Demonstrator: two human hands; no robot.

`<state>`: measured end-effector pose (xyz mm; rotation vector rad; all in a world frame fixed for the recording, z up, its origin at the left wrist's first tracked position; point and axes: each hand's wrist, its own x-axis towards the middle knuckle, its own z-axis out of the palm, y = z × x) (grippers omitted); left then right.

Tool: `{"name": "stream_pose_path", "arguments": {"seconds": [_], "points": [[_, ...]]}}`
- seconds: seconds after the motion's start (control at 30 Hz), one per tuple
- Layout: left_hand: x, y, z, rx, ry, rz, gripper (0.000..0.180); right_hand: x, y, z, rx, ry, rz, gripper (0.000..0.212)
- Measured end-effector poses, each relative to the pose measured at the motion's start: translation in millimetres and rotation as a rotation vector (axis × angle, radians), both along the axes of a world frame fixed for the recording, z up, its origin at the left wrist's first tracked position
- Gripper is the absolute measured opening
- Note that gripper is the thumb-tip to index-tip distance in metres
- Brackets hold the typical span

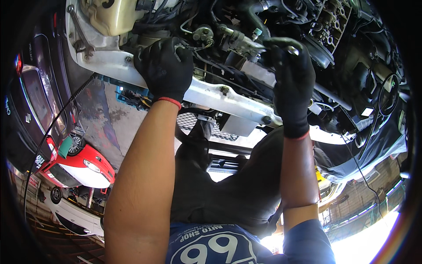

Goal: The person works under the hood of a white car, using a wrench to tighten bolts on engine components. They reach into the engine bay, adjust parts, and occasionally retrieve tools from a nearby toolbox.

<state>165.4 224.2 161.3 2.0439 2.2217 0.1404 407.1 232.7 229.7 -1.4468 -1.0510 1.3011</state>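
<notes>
My left hand point(165, 68), in a black glove with a red cuff, is curled closed over the pale metal front crossmember point(206, 91) of an open engine bay. Whatever its fingers hold, if anything, is hidden. To the right, my right hand point(293, 83), gloved the same way, is raised with bent fingers beside a silvery metal engine part point(241, 45). A bit of shiny metal shows at its fingertips, too little to name. Between the hands sits a small round metal fitting point(203, 33) with a pipe.
A combination wrench point(79, 30) lies on the bay's left edge, near a yellowed plastic reservoir point(113, 16). Exposed valve gear point(332, 22) is at the upper right. Below the crossmember stands a blue tray point(132, 97). A red car point(85, 169) is parked left; a dark cover point(365, 158) drapes the right.
</notes>
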Motion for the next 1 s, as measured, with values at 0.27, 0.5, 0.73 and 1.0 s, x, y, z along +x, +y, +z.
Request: {"name": "stream_pose_path", "arguments": {"seconds": [0.27,0.5,0.73,1.0], "points": [[-1.4,0.9,-2.6,0.051,-0.063,0.017,0.026,-11.9,3.3,-32.8,0.093,-0.337,0.123,0.007],[-0.2,-1.3,0.5,0.038,0.009,0.040,0.024,-18.1,8.5,-38.1,0.002,-0.392,0.325,0.021],[-1.6,1.8,0.6,0.043,0.000,0.030,0.025,-15.9,-28.7,-49.1,0.039,-0.344,0.194,0.018],[3.2,2.0,1.9,0.031,-0.025,0.030,0.026,31.9,-60.7,-58.8,0.133,-0.700,-0.030,0.024]]}}
